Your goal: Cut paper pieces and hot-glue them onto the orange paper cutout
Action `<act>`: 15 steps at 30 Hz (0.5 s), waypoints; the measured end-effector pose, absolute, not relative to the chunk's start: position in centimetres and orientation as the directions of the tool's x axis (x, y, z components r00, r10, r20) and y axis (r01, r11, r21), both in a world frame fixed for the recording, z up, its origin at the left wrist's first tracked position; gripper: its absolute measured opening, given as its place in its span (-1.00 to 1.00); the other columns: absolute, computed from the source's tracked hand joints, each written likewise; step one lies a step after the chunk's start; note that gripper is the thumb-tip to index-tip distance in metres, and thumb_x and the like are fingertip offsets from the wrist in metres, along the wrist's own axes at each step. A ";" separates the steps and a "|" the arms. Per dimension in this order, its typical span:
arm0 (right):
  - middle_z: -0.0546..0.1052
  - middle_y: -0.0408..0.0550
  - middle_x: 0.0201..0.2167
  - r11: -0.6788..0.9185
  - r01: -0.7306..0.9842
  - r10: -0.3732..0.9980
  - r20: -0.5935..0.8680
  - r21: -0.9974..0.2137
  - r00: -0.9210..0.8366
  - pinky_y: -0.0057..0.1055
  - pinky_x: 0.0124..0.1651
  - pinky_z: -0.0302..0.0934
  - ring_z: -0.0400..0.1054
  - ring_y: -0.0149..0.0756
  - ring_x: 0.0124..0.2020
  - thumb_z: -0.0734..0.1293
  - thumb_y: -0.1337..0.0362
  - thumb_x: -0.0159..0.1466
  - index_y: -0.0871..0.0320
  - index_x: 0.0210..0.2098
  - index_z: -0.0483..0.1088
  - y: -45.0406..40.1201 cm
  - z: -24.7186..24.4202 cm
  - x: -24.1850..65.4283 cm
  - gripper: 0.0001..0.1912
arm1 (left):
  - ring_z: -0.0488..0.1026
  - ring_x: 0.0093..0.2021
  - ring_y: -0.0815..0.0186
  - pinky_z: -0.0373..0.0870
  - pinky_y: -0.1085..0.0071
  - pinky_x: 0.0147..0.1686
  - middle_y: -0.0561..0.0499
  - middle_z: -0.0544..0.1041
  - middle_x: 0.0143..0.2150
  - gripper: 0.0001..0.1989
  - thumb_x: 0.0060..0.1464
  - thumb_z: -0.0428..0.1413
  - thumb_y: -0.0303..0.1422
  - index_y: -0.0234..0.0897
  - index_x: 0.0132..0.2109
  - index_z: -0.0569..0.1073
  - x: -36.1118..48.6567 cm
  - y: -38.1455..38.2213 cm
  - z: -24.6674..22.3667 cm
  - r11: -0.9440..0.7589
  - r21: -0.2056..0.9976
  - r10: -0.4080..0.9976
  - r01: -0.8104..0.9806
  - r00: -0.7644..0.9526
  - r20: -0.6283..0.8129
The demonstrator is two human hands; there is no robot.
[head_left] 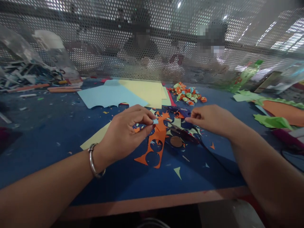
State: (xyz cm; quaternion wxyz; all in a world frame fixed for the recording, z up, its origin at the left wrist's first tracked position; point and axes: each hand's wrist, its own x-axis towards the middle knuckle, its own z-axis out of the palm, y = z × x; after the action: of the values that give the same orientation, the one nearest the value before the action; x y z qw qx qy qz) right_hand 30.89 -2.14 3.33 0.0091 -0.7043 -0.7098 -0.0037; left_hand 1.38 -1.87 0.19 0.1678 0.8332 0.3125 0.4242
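My left hand [129, 131] pinches a small light blue paper piece [155, 121] between thumb and fingertips, above the middle of the blue table. To the right, my right hand [206, 120] has its fingers curled and thumb close to them, beside a dark purple tool [179, 110] with a black cord. Whether those fingers hold anything is hidden. Below and between the hands lie an orange sheet with round holes [160, 133], scissors [180, 130], a brown disc [176, 141] and many paper scraps.
Blue paper [109, 95] and yellow paper [147, 91] lie behind my left hand. Small folded coloured pieces [188, 94] are heaped at the back. A clear bottle [58, 57] stands left, a green bottle [247, 76] right. A perforated metal screen [99, 41] borders the table.
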 end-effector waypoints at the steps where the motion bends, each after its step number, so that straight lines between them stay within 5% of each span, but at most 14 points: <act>1: 0.55 -0.03 -0.48 -0.012 1.000 1.000 0.016 -0.021 0.012 -0.33 -0.41 0.01 0.35 -0.20 -0.43 0.32 -0.07 0.27 0.09 -0.48 0.43 -1.9 3.1 31.0 -0.62 | 0.56 -0.11 0.31 0.48 0.33 0.00 -0.02 0.62 -0.15 -0.87 0.12 0.18 -0.55 -0.25 -0.36 0.49 1.4 -1.9 0.2 -0.746 0.549 0.666 0.378 0.442 0.601; 9: 0.47 -0.08 -0.63 -0.079 0.969 0.996 0.019 -0.235 0.086 -0.34 -0.44 0.02 0.32 -0.23 -0.52 0.47 0.01 0.09 0.08 -0.64 0.36 0.8 1.1 32.0 -0.63 | 0.55 -0.09 0.30 0.49 0.35 -0.07 0.00 0.61 -0.14 -0.89 0.16 0.20 -0.50 -0.23 -0.34 0.52 1.3 -1.9 -0.1 -0.741 0.567 0.672 0.360 0.397 0.625; 15: 0.40 -0.16 -0.70 -0.155 0.791 0.986 -0.037 -0.591 0.165 -0.38 -0.54 0.13 0.28 -0.34 -0.65 0.46 0.19 0.07 0.10 -0.65 0.33 1.4 0.7 32.5 -0.72 | 0.56 -0.10 0.26 0.50 0.27 -0.06 0.01 0.61 -0.16 -0.87 0.14 0.20 -0.50 -0.19 -0.36 0.52 1.2 -1.5 -0.2 -0.715 0.581 0.698 0.388 0.358 0.620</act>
State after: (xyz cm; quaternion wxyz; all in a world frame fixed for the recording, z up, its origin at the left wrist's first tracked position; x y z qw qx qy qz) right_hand 32.51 1.42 0.72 0.2263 -0.7290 -0.6094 0.2145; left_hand 1.19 -1.45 -0.18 0.1700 0.8062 0.3368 0.4557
